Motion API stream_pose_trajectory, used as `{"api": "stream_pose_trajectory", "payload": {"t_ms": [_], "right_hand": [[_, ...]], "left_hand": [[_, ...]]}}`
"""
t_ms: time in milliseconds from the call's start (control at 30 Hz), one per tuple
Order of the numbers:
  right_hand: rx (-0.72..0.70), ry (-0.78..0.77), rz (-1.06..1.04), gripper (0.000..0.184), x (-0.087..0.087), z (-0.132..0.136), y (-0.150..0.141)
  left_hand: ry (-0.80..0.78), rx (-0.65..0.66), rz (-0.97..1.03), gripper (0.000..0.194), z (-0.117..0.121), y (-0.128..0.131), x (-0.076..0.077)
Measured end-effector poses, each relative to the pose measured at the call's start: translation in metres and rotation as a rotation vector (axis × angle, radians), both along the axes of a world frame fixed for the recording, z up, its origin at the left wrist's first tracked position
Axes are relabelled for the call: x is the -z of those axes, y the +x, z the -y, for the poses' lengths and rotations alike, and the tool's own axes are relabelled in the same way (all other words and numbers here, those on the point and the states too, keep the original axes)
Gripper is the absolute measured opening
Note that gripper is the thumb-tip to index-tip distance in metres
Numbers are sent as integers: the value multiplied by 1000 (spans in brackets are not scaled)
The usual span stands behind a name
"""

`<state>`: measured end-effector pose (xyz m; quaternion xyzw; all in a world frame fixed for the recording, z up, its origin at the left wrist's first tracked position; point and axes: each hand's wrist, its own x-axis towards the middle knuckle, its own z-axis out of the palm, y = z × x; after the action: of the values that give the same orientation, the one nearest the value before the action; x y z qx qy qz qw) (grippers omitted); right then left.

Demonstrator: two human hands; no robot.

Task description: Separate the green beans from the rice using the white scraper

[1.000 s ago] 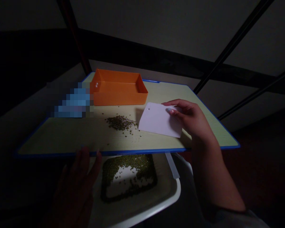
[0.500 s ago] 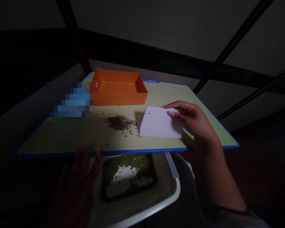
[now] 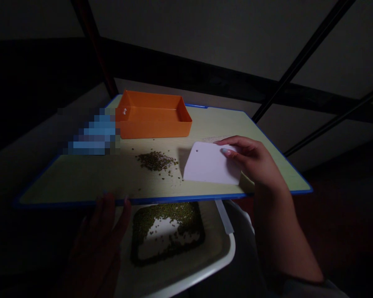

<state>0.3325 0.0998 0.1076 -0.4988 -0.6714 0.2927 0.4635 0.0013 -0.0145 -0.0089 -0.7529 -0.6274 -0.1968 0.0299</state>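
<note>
While the right hand pinched a white scraper between thumb and fingers in the head view, the scraper's long axis ran sideways, its left edge just beside the stray grains of a small heap of seeds. This heap lay left of the right hand on the pale board, nearer the wearer than the orange tray. At the board's near edge, the dim left hand had spread fingers, seemingly holding nothing, above the white tub's left side.

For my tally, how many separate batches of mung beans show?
2: scattered pile on the tabletop, left of the white scraper; larger batch in the white tub below. Some may be hidden beneath the tabletop.
</note>
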Motion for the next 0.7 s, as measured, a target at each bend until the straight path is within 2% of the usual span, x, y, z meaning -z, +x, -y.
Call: {"api": "stream_pose_trajectory", "payload": {"t_ms": [100, 333, 467, 700], "right_hand": [[-7, -2, -6, 17, 2, -2, -3], [-29, -21, 2, 16, -1, -2, -8], [-35, -53, -1, 17, -1, -1, -4], [-59, -16, 19, 16, 1, 4, 1]], "left_hand": [[2, -6, -10, 71, 0, -1, 0], [-24, -1, -43, 85, -4, -9, 15], [-15, 15, -37, 82, -3, -9, 11], [-1, 23, -10, 74, 0, -4, 2]]}}
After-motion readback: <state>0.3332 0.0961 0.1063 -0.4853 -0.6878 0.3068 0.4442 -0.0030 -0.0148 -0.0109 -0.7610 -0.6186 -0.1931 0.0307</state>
